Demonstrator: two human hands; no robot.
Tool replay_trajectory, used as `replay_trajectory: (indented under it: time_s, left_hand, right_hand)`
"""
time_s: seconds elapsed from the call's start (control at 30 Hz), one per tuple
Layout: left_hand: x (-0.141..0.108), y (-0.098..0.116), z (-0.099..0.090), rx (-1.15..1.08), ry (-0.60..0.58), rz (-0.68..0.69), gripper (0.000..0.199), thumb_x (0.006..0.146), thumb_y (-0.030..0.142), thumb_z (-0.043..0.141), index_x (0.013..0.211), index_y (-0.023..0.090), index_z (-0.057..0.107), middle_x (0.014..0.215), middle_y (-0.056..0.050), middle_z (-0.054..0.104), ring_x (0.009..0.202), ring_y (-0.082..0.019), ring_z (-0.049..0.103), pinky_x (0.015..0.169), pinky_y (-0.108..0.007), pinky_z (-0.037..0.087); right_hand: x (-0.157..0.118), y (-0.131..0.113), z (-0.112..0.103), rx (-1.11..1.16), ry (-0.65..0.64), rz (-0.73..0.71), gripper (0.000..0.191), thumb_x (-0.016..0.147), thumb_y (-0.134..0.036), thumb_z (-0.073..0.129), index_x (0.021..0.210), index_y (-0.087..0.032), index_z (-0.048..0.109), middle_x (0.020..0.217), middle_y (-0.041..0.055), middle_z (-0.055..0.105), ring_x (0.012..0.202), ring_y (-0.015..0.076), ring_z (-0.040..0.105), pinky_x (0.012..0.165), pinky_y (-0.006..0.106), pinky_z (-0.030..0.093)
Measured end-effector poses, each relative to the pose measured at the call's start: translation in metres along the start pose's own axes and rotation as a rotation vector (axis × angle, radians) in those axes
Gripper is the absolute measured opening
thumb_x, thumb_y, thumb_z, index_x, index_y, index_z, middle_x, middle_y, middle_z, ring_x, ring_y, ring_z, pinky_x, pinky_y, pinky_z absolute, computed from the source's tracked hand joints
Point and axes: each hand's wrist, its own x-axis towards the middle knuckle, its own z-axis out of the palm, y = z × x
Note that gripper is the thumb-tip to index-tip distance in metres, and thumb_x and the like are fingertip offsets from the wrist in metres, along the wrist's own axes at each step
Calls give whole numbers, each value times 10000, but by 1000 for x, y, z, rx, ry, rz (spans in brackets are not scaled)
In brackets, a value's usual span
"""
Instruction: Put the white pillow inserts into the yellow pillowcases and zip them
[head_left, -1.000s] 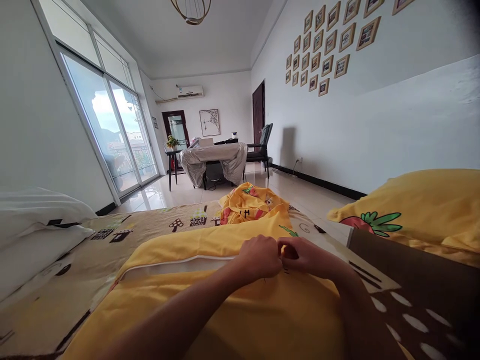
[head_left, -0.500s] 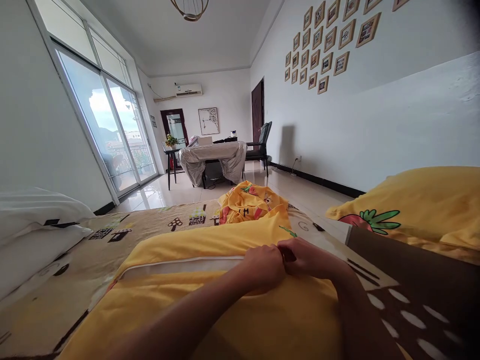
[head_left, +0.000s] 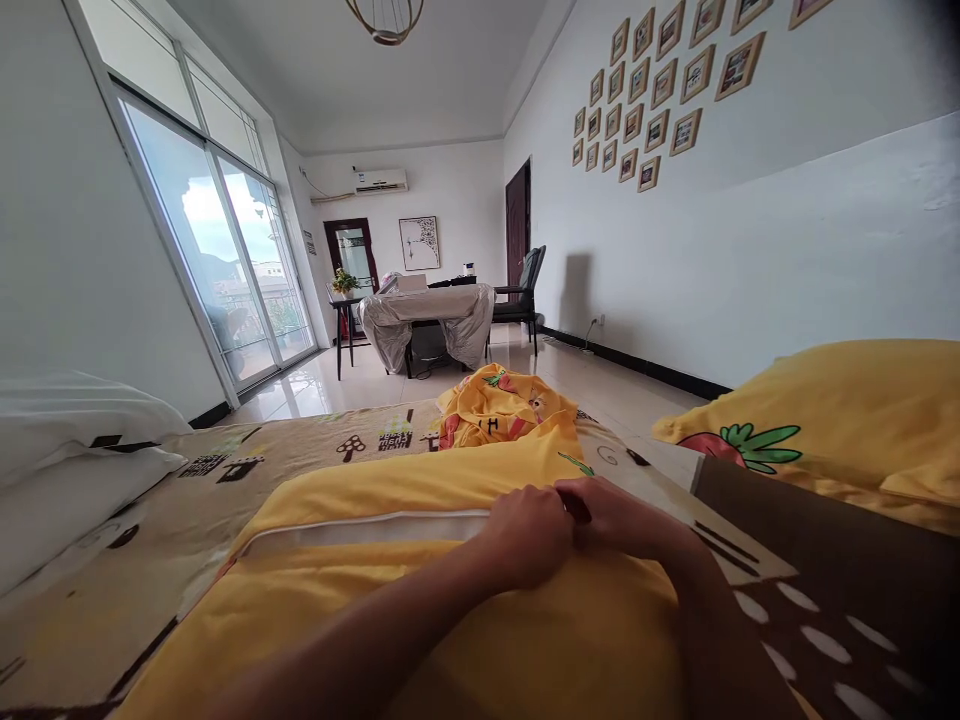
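Observation:
A yellow pillowcase (head_left: 375, 630) lies across the bed in front of me. A long slit along it shows a white pillow (head_left: 360, 533) inside, with a thin white strip on the slit's upper edge. My left hand (head_left: 531, 535) is closed on the pillowcase at the right end of the visible gap. Touching it, my right hand (head_left: 611, 515) is closed on the cloth too, thumb side toward the left. The fingertips of both hands are hidden, so any small part pinched there does not show.
Beyond the pillowcase lies crumpled yellow printed cloth (head_left: 502, 405) on the patterned blanket (head_left: 300, 440). White pillows (head_left: 90, 460) are stacked at left. Another yellow pillow (head_left: 847, 410) rests at right by a brown board (head_left: 810, 520). A covered table (head_left: 427, 305) and a chair (head_left: 525, 290) stand farther back.
The view has shifted very slightly. Both hands keep the same place and hold on the pillowcase, and the slit looks the same.

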Motion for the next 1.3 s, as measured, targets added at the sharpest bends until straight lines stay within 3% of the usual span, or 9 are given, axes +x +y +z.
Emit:
replay_trajectory:
  time_s: [0.43,0.83,1.1,1.3]
  left_hand:
    - [0,4,-13,25,-21,-97,318,774,203,407,932,140,676,905,-172,697,839,-309,667,675,-378,502]
    - [-6,-5,-9,-23,12,-147,307,834,269,387,923,163,661,925,-142,690,834,-251,652,673,-313,457]
    - [-13,-13,-1,-39,90,-107,317,863,263,309,910,185,612,914,-105,692,864,-263,642,648,-323,433]
    - [-18,-7,3,135,155,34,298,763,202,436,1029,168,565,846,-119,699,751,-284,661,630,-341,446]
  right_hand:
    - [2,-1,0,71,-16,23,160,664,-269,560,645,-182,427,633,-19,475,605,104,375,534,227,281]
    - [2,-1,4,39,44,-23,64,655,-200,526,640,-178,468,601,-24,501,578,95,403,524,214,278]
    - [1,-1,1,116,15,-12,88,629,-219,560,649,-169,491,575,-38,482,556,81,395,502,195,280]
    - [0,4,1,215,11,19,66,630,-206,541,644,-167,489,564,-44,470,551,82,395,496,203,279]
